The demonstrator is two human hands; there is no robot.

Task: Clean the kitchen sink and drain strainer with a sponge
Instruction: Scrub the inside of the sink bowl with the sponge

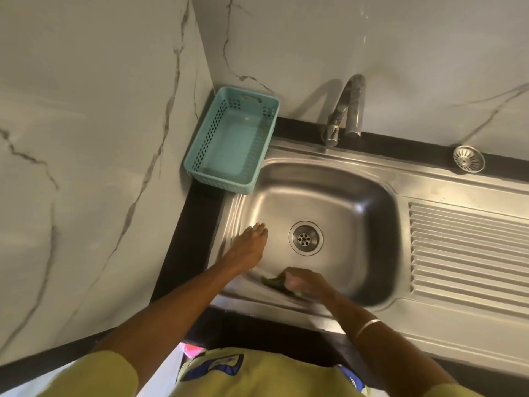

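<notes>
Two parts of the job are judged unfinished: the sink basin is being scrubbed along its near wall, while the drain strainer is seen lifted out and set on the sink's far rim toward the right, by the black worktop strip, apparently not yet cleaned. The green sponge is gripped under the curled fingers of the right hand and pressed to the steel. The left hand is laid flat, fingers straight, against the basin's left slope. The drain opening is left uncovered.
</notes>
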